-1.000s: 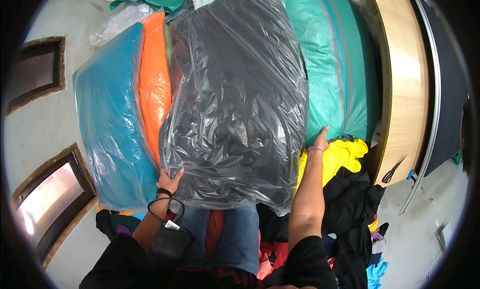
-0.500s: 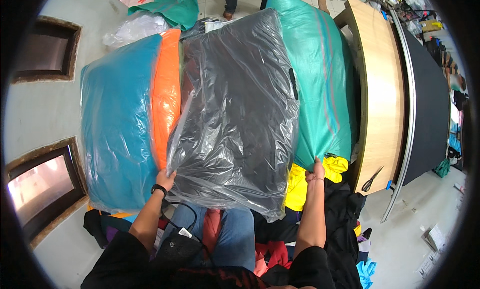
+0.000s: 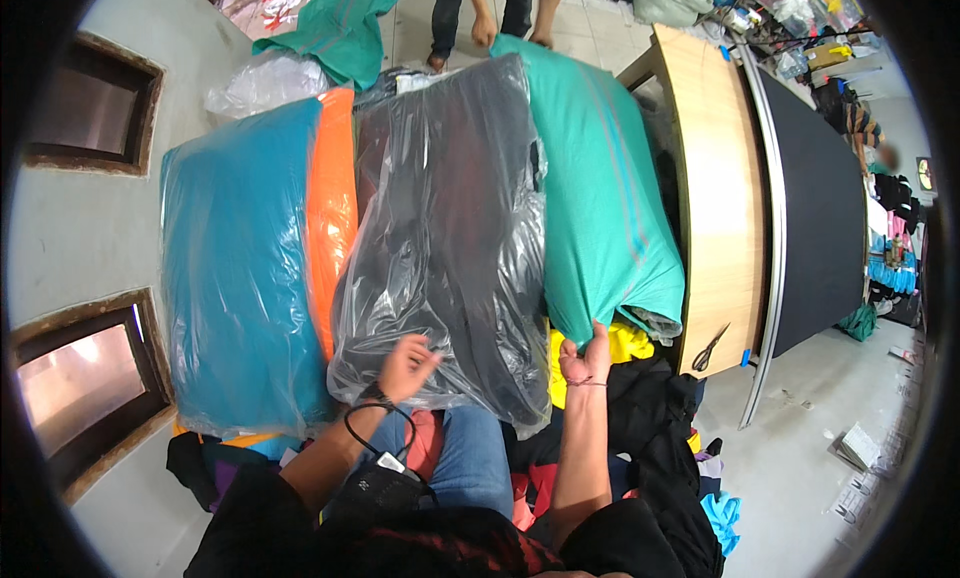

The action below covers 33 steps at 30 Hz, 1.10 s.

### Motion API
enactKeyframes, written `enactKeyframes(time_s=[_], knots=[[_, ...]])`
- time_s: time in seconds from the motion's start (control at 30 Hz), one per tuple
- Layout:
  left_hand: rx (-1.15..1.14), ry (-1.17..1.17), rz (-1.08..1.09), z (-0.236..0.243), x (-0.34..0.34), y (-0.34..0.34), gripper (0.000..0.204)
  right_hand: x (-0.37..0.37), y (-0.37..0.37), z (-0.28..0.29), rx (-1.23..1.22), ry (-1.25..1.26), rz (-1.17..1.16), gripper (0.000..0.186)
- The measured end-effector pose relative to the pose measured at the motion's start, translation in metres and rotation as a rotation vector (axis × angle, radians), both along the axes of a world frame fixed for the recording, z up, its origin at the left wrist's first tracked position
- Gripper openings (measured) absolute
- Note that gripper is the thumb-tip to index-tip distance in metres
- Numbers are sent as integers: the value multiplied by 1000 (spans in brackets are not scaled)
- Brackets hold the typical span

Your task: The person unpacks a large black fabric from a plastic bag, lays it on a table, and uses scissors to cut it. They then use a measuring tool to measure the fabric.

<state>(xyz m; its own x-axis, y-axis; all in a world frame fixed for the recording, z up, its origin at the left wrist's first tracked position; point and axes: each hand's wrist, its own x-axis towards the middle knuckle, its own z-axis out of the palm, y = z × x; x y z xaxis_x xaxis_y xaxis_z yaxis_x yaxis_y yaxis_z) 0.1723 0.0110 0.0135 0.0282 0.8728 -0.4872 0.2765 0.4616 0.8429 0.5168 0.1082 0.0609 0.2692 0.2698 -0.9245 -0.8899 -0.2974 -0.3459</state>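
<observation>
- Green sack (image 3: 595,168), big and bulging, lies right in the thick of it, between a clear bag (image 3: 450,218) of dark contents and the pale wooden bench (image 3: 722,198)
- Right hand (image 3: 586,360) is on it, thumb and fingers pinching the sack's near corner, the fabric drawn to a point there
- Left hand (image 3: 408,366) is over the lower part of the clear bag, fingers loosely spread and half curled; can't tell whether they touch the plastic
- Up at the far end, a co-worker (image 3: 447,20) in dark trousers, one hand (image 3: 485,31) right by the sack's top edge, its grip hard to make out
- Out on the left, a full teal bag (image 3: 240,268), and an orange bag (image 3: 333,208) squeezed between it and the clear one
- Beneath the sack's near end, yellow cloth (image 3: 630,344) shows, with black cloth (image 3: 650,408) just nearer the person
- And scissors (image 3: 711,348) lie at the near end of the bench
</observation>
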Motion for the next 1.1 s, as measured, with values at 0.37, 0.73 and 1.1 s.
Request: enactKeyframes(time_s=[0.37, 0.73, 1.1], knots=[[-749, -718, -275, -16, 127, 98, 86, 12, -26, -15, -85, -14, -36, 18], [-560, -999, -92, 59, 233, 98, 50, 11, -67, 101, 28, 146, -30, 20], [-392, -705, -441, 191, -32, 4, 55, -150, -181, 265, 277, 375, 524, 25]])
